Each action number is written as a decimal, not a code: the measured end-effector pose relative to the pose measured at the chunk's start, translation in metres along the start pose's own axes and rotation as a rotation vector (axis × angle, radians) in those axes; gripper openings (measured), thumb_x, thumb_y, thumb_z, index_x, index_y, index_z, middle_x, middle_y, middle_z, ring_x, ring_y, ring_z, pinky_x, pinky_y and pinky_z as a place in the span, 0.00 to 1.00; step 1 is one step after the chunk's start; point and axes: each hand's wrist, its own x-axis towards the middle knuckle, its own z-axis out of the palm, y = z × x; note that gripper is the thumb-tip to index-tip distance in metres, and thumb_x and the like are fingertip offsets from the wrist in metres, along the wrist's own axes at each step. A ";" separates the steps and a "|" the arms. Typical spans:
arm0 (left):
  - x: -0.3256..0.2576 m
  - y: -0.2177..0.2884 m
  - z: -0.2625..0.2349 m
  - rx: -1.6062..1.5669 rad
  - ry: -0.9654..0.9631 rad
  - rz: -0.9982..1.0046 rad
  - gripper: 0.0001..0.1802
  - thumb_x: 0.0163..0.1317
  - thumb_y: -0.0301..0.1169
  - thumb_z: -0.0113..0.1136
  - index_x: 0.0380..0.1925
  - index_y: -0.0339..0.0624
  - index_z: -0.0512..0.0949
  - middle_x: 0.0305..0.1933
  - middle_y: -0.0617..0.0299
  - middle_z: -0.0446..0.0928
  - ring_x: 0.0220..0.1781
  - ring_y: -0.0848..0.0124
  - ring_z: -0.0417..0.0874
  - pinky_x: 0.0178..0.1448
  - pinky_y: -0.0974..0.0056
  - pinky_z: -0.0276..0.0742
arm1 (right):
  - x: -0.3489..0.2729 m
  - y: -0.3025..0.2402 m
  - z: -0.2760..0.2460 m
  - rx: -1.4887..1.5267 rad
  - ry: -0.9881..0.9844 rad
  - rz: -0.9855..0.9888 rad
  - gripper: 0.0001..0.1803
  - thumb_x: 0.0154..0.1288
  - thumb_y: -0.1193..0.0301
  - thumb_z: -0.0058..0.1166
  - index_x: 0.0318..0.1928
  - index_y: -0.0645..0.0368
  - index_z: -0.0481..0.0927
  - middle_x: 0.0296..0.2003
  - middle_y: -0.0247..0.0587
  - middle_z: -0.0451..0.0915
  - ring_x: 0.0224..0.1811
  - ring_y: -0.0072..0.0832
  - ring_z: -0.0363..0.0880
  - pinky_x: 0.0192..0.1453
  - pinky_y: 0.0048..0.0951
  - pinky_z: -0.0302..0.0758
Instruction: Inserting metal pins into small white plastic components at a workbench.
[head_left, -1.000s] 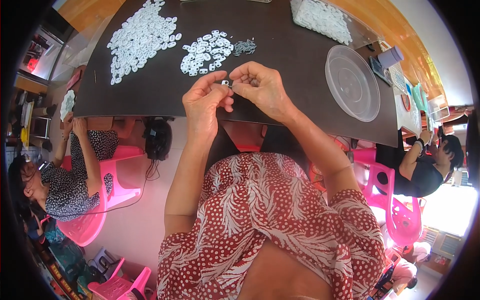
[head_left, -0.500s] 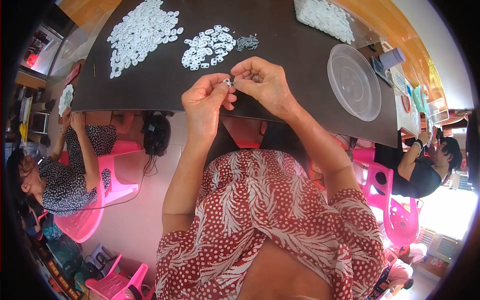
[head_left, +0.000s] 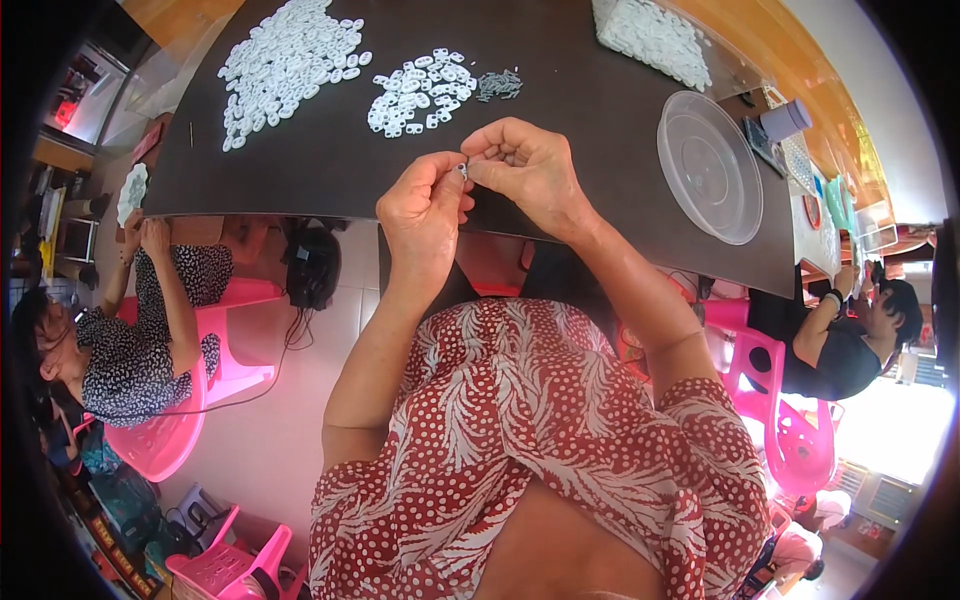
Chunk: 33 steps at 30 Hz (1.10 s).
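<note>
Between the thumb and fingers of my left hand [head_left: 425,205] is a small white plastic piece with holes [head_left: 462,170]. My right hand [head_left: 528,175] meets it from the right, thumb and forefinger pinched right at the piece; whatever they grip is too small to make out. Both hands are above the near edge of the dark table [head_left: 590,120]. Just beyond them lie a loose group of small white two-hole pieces [head_left: 420,95] and a little heap of short grey pins [head_left: 499,85].
A large pile of white oval pieces [head_left: 285,70] spreads at the far left. At the right are a clear round plastic lid [head_left: 710,168] and a clear bin of white pieces [head_left: 655,45]. People sit on pink chairs to the left [head_left: 165,440] and right [head_left: 800,440].
My left hand has shifted slightly right, closer to my right hand, and the white piece is turned and more covered by the fingers. My right hand has barely moved.
</note>
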 end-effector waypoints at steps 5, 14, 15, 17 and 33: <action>-0.003 -0.003 0.001 -0.071 0.027 -0.023 0.07 0.63 0.21 0.53 0.38 0.34 0.79 0.29 0.63 0.78 0.24 0.81 0.75 0.26 0.77 0.72 | -0.003 0.003 0.002 0.074 0.026 0.043 0.09 0.59 0.82 0.55 0.41 0.69 0.76 0.33 0.39 0.80 0.35 0.20 0.79 0.40 0.19 0.76; -0.005 -0.006 0.006 -0.051 0.089 0.038 0.06 0.63 0.21 0.53 0.38 0.35 0.78 0.28 0.64 0.77 0.23 0.82 0.75 0.25 0.77 0.71 | -0.005 0.003 0.011 -0.228 0.118 -0.151 0.04 0.58 0.76 0.53 0.30 0.65 0.75 0.26 0.42 0.76 0.30 0.31 0.76 0.35 0.32 0.72; -0.005 -0.006 0.008 -0.013 0.108 0.069 0.06 0.63 0.20 0.53 0.37 0.35 0.78 0.28 0.65 0.77 0.23 0.82 0.74 0.25 0.76 0.71 | -0.006 0.002 0.012 -0.229 0.120 -0.152 0.04 0.58 0.76 0.53 0.30 0.65 0.75 0.26 0.42 0.76 0.30 0.31 0.76 0.35 0.32 0.72; -0.006 -0.008 0.009 0.024 0.126 0.103 0.06 0.63 0.20 0.53 0.37 0.34 0.78 0.28 0.65 0.77 0.22 0.82 0.74 0.25 0.76 0.71 | -0.007 0.000 0.015 -0.294 0.135 -0.215 0.04 0.58 0.76 0.51 0.29 0.64 0.73 0.26 0.45 0.74 0.32 0.40 0.74 0.37 0.38 0.71; 0.009 -0.027 0.001 -0.098 0.173 0.108 0.08 0.65 0.23 0.53 0.41 0.32 0.76 0.31 0.62 0.78 0.26 0.81 0.75 0.28 0.76 0.73 | 0.012 0.008 0.014 -0.372 0.107 -0.174 0.07 0.63 0.72 0.50 0.34 0.64 0.76 0.29 0.43 0.75 0.34 0.32 0.75 0.40 0.32 0.72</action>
